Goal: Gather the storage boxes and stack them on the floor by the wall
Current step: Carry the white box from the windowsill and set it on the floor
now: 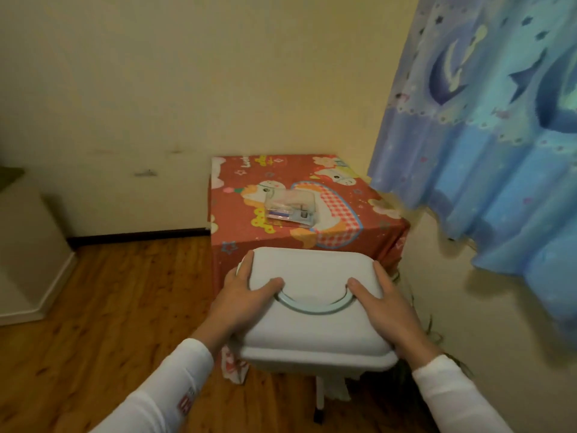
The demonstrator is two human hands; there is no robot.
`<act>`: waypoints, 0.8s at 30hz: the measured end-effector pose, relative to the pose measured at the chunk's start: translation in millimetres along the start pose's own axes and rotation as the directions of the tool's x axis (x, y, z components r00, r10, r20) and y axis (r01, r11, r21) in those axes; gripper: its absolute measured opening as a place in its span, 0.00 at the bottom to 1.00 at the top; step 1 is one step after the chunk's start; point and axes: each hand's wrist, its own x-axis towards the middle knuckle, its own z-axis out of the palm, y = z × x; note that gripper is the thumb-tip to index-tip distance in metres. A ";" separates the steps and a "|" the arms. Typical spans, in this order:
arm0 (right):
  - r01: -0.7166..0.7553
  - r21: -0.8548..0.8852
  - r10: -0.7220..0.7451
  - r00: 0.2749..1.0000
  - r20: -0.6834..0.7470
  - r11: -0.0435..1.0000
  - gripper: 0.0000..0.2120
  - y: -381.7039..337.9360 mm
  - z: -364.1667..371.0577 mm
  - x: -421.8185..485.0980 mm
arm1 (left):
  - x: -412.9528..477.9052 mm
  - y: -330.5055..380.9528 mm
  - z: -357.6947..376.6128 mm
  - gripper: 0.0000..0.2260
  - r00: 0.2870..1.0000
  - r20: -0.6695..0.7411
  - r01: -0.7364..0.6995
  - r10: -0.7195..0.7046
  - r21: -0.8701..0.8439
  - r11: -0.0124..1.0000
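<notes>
A white storage box (312, 326) with a curved pale-blue handle on its lid is held in front of me, above the wooden floor. My left hand (246, 298) grips its left side, thumb on the lid. My right hand (384, 304) grips its right side the same way. Beyond it, a small clear plastic box (290, 209) with small items inside sits on top of a table draped in a red cartoon-print cloth (343, 176).
The cream wall (156, 104) with a dark baseboard runs behind the table. A blue star-and-moon curtain (487, 135) hangs at the right. A white cabinet (28, 245) stands at the left. Bare wooden floor (125, 307) lies between cabinet and table. A white leg (320, 398) shows under the box.
</notes>
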 end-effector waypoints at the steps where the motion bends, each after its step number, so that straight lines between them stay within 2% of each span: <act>1: 0.021 0.011 -0.022 1.000 0.017 1.000 0.37 -12.2 14.7 5.1 | 4.9 -7.2 -16.7 0.43 1.000 -0.013 0.000 0.000 -0.007 1.000; 11: 0.159 -0.035 -0.148 0.965 0.215 0.987 0.39 -132.6 157.9 43.0 | 19.9 -75.5 -160.4 0.41 0.943 -0.299 0.141 -0.144 -0.033 0.990; 18: 0.212 -0.025 -0.195 0.932 0.305 0.977 0.38 -174.5 228.1 67.4 | 33.0 -102.0 -220.4 0.38 0.922 -0.344 0.176 -0.178 -0.038 0.984; 24: 0.250 0.028 -0.243 0.901 0.359 0.968 0.37 -210.1 285.2 123.0 | 91.7 -126.5 -258.3 0.38 0.902 -0.383 0.202 -0.202 -0.040 0.979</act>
